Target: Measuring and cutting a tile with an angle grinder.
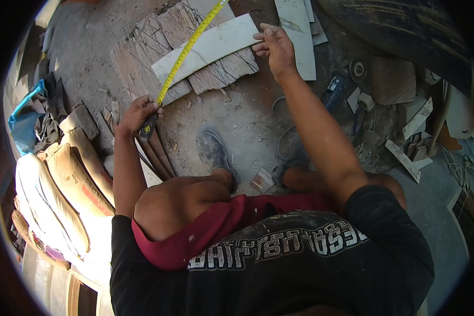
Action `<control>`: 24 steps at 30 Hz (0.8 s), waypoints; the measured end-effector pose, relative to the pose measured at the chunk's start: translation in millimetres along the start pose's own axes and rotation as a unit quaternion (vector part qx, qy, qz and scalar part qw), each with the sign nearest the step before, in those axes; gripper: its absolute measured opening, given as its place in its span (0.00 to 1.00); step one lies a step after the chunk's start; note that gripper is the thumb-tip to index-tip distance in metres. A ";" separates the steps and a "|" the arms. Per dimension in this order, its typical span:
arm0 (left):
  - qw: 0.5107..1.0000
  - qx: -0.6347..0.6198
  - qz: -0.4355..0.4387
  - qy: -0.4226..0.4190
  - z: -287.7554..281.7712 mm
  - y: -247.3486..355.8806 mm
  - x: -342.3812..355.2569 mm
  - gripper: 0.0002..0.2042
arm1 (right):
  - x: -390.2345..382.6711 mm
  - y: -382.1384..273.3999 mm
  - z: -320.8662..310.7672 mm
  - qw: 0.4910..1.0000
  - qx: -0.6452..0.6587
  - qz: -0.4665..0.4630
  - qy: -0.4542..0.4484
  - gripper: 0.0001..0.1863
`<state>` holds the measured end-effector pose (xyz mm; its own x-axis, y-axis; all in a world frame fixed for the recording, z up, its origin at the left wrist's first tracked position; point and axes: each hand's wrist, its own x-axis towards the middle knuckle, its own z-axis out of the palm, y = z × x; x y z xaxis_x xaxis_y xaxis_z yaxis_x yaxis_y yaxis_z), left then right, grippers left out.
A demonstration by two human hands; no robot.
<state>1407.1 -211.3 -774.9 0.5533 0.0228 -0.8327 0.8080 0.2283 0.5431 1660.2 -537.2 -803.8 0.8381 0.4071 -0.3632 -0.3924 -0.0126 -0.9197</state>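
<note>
My left hand [140, 113] is closed around a dark tape measure [148, 126]. Its yellow blade [194, 41] runs out diagonally, up and to the right, over a narrow white tile strip [210, 46]. Beneath the strip lie rough, brownish stone-look slabs [142, 46] with dark grooves, side by side on the ground. At the strip's right end is my right hand [277, 50], fingers apart and partly curled. Its fingertips are at the strip's edge; whether they press on it I cannot tell.
Larger white tile pieces [299, 39] lie beyond my right hand. An angle grinder [334, 89], a hammer-like tool [360, 116] and broken tile pieces [403, 159] are on the right. Paper sacks [71, 174] and a blue plastic bag [25, 129] line the left. My shoe [212, 148] stands on dusty ground.
</note>
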 end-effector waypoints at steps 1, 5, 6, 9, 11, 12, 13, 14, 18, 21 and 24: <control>0.998 0.025 -0.006 -0.058 11.9 -7.2 -0.5 0.05 | -7.6 -12.0 21.2 0.995 0.097 -0.005 0.000 0.27; 0.981 0.012 -0.077 -0.176 63.0 -45.3 -6.0 0.05 | -22.3 -28.8 52.9 0.985 0.166 0.034 0.039 0.24; 0.975 -0.003 -0.102 -0.198 72.0 -57.6 -6.0 0.05 | -21.7 -14.9 49.1 0.994 0.094 0.039 0.033 0.21; 0.959 -0.117 -0.143 -0.214 91.8 -89.6 -23.7 0.08 | -32.5 22.6 34.0 0.996 -0.019 0.076 0.039 0.16; 0.954 -0.145 -0.182 -0.187 97.9 -99.5 -44.1 0.10 | -39.4 34.9 32.8 0.992 -0.051 0.106 0.042 0.15; 0.954 -0.146 -0.182 -0.186 100.8 -105.4 -51.7 0.10 | -45.1 39.0 32.6 0.987 -0.066 0.137 0.044 0.14; 0.940 -0.211 -0.171 -0.207 102.6 -114.7 -57.5 0.12 | -51.5 40.1 35.3 0.982 -0.080 0.167 0.045 0.13; 0.921 -0.276 -0.159 -0.226 103.4 -122.4 -59.9 0.13 | -57.9 41.7 40.0 0.982 -0.080 0.167 0.043 0.13; 0.905 -0.332 -0.128 -0.234 118.9 -113.8 -61.6 0.17 | -90.5 48.4 67.6 0.978 -0.141 0.152 -0.018 0.13; 0.929 -0.307 -0.103 -0.179 113.2 -122.0 -41.9 0.20 | -124.6 57.6 90.9 0.964 -0.245 0.075 -0.065 0.15; 0.950 -0.284 -0.087 -0.097 129.0 -86.6 -37.4 0.21 | -152.1 46.6 99.8 0.918 -0.322 0.091 -0.214 0.19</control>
<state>1342.6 -357.4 -776.8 0.4937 -0.2307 -0.8385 0.6812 0.7019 0.2079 1476.6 -508.6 -776.5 0.5015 0.6645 -0.5540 -0.0901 -0.5968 -0.7973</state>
